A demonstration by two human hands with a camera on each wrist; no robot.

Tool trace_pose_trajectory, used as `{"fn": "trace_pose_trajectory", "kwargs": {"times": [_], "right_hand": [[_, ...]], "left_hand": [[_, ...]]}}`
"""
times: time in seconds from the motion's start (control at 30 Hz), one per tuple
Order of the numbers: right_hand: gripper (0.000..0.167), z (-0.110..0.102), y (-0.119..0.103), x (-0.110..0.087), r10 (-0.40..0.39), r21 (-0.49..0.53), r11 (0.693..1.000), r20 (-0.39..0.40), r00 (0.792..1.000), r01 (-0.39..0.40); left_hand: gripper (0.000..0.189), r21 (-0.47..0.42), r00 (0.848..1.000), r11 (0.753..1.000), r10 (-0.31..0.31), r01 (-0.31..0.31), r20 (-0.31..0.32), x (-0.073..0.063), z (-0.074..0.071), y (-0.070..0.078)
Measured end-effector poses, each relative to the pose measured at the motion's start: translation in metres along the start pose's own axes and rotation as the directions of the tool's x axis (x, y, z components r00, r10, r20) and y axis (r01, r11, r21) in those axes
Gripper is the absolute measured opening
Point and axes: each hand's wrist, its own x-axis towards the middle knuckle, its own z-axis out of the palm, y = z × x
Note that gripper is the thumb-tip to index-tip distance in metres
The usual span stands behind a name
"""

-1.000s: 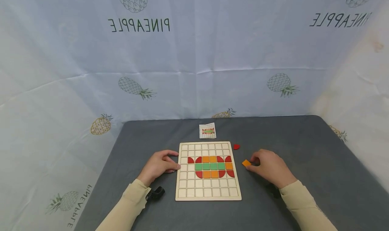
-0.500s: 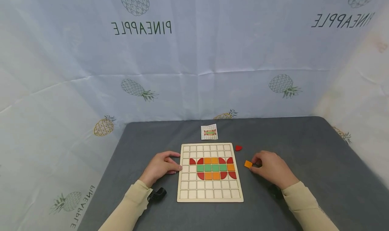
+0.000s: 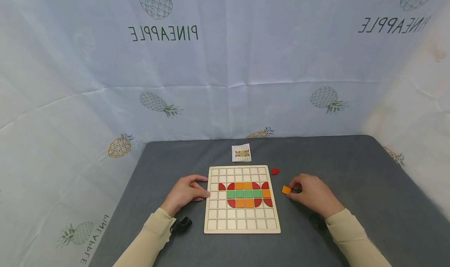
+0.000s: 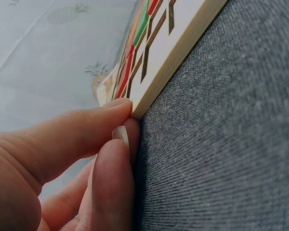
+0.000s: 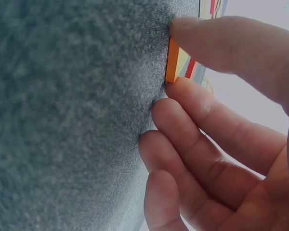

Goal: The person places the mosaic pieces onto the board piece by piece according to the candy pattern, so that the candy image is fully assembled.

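Note:
A pale wooden grid board (image 3: 242,224) bears red rounded tiles, orange squares and a row of green square tiles (image 3: 243,194). At its left edge is my left hand (image 3: 184,193), thumb and index finger extended against the rim. The left wrist view shows the thumb (image 4: 86,132) touching the board's side (image 4: 178,62). To the right of the board, my right hand (image 3: 313,193) pinches an orange square tile (image 3: 286,190) between thumb and index finger. In the right wrist view this tile (image 5: 172,60) stays low at the dark cloth, the other fingers loosely bent below.
A small red tile (image 3: 275,171) lies off the board's upper right corner. Behind the board is a paper card (image 3: 241,153) printed with a coloured grid pattern. Dark cloth covers the table (image 3: 183,153); a pineapple-print curtain (image 3: 225,64) hangs at the back and sides.
The orange tile has turned slightly between the right fingers, from a diamond slant to a squarer stance. The head view has shifted a little. The left hand stays at the board's edge.

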Motion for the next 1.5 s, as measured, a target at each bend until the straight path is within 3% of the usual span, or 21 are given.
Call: {"fn": "trace_pose_trajectory", "kwargs": {"times": [0.37, 0.57, 0.77, 1.13, 1.5], "right_hand": [[0.016, 0.003, -0.009, 0.010, -0.058, -0.005, 0.998, -0.030, 0.998, 0.058], [0.018, 0.007, -0.039, 0.028, -0.084, 0.010, 0.996, -0.012, 0.996, 0.084], [0.014, 0.019, -0.078, 0.044, -0.130, 0.032, 0.991, 0.006, 0.992, 0.130], [0.015, 0.052, -0.143, 0.052, -0.321, 0.028, 0.947, 0.018, 0.947, 0.320], [0.014, 0.067, -0.162, 0.053, -0.381, -0.053, 0.922, 0.027, 0.924, 0.382]], "left_hand": [[0.057, -0.012, 1.000, 1.000, 0.000, 0.000, -0.003, 0.000, -0.004, -0.001], [0.057, -0.019, 1.000, 1.000, -0.014, 0.014, -0.009, -0.001, -0.004, -0.003], [0.057, -0.006, 1.000, 1.000, 0.012, -0.012, 0.010, 0.001, -0.002, -0.001], [0.057, -0.020, 0.999, 0.999, 0.026, -0.025, 0.036, 0.003, 0.000, 0.000], [0.056, -0.012, 0.999, 1.000, 0.020, -0.020, 0.026, -0.001, -0.003, 0.000]]}}
